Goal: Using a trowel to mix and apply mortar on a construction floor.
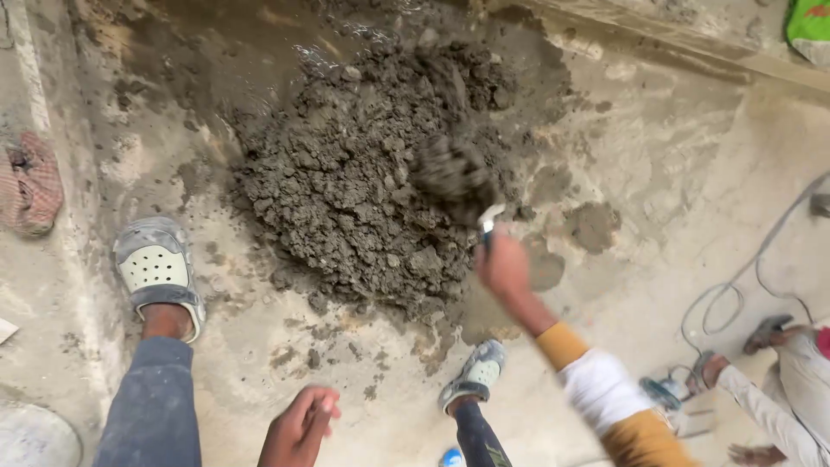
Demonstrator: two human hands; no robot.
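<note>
down low, the right hand [504,266] is clenched around the handle of a trowel [458,182], whose blade is blurred and caked with grey mix; only a pale bit of the handle shows above the fist. the blade sits at the right edge of the mortar pile [363,182], a lumpy dark grey heap of damp clods spread across the middle of the floor [657,173], with a wetter, shinier patch at its far side. the right forearm wears a mustard sleeve with a white band around it. the left hand [301,425] hangs at the near edge, holding nothing, fingers loosely curled and half open, well apart from the pile.

below the hands, the person's left foot in a pale grey clog [156,270] stands left of the pile on the floor, with a blue-grey trouser leg rising from it. the right foot in a matching clog [474,374] stands just near of the pile's edge. small crumbs and smears of mix lie scattered around the heap, and one separate damp patch [593,225] lies to its right.

at the near right, another person [778,380] in pale clothing crouches, sandalled feet on the floor, beside a loop of grey cable [735,294]. a checked red cloth [30,186] lies at the far left, and something bright green [811,26] shows at the far right corner.
</note>
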